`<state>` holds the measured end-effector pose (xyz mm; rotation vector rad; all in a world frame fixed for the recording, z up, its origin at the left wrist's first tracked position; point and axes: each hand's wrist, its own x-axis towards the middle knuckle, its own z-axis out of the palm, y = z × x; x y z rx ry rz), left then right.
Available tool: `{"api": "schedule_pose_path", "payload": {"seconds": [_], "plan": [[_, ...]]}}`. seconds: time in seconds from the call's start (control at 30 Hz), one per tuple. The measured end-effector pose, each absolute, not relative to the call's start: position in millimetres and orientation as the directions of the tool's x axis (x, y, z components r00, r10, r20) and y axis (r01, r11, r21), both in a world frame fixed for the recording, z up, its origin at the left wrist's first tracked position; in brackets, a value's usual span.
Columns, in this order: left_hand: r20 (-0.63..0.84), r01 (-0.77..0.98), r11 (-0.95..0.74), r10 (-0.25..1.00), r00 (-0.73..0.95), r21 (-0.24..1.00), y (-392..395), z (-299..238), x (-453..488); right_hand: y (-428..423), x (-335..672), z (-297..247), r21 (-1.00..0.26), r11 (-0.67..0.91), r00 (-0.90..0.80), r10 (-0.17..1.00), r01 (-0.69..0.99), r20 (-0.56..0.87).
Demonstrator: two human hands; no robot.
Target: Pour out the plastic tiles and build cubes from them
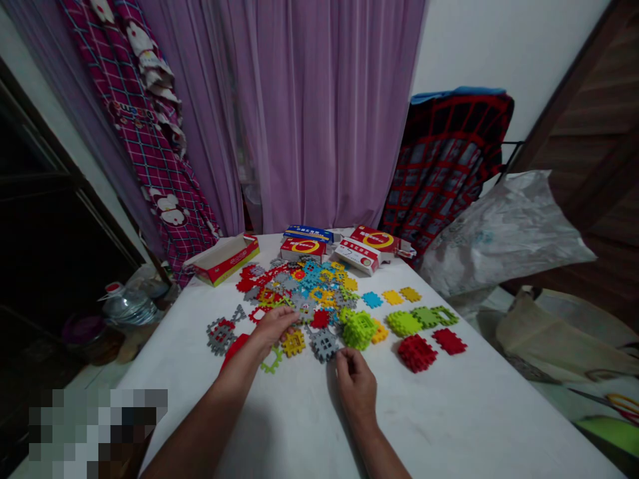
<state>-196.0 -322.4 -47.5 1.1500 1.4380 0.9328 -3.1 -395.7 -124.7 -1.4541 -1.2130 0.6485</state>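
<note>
Over the front of a pile of interlocking plastic building tiles point(287, 283), my left hand point(272, 327) has its fingers pinched at a grey tile point(303, 309). My right hand point(357, 384) is curled closed just above the white table, its fingertips by the corner of a grey tile with window openings point(324, 345); whether they pinch anything is hidden. A yellow window tile point(293, 342) and a light green frame tile point(271, 360) lie near the left hand. Beyond my right hand sits a bright green cube of joined tiles point(359, 330).
A red tile cube point(417, 353), a red tile point(450, 340) and green tiles point(404, 323) lie to the right. An open box point(227, 261) and several cartons point(303, 249) stand along the back edge. Purple curtains point(319, 120) hang behind the table point(419, 426).
</note>
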Motion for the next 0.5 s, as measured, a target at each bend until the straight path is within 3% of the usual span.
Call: {"api": "schedule_pose_path", "payload": {"seconds": [0.1, 0.27, 0.5], "plan": [[-0.301, 0.090, 0.298, 0.953, 0.022, 0.950, -358.3, -54.3, -182.0, -399.5, -5.9, -124.6, -0.933, 0.201, 0.297, 0.910, 0.298, 0.291], [-0.355, 0.056, 0.354, 0.934, 0.020, 0.934, -391.4, -59.3, -166.9, -405.8, -10.1, -122.3, -0.854, 0.351, 0.224, 0.862, 0.384, 0.455], [-0.349, 0.074, 0.345, 0.936, 0.047, 0.936, -399.6, -60.7, -166.0, -409.7, -7.8, -119.9, -0.801, 0.412, 0.173, 0.834, 0.434, 0.523]]}}
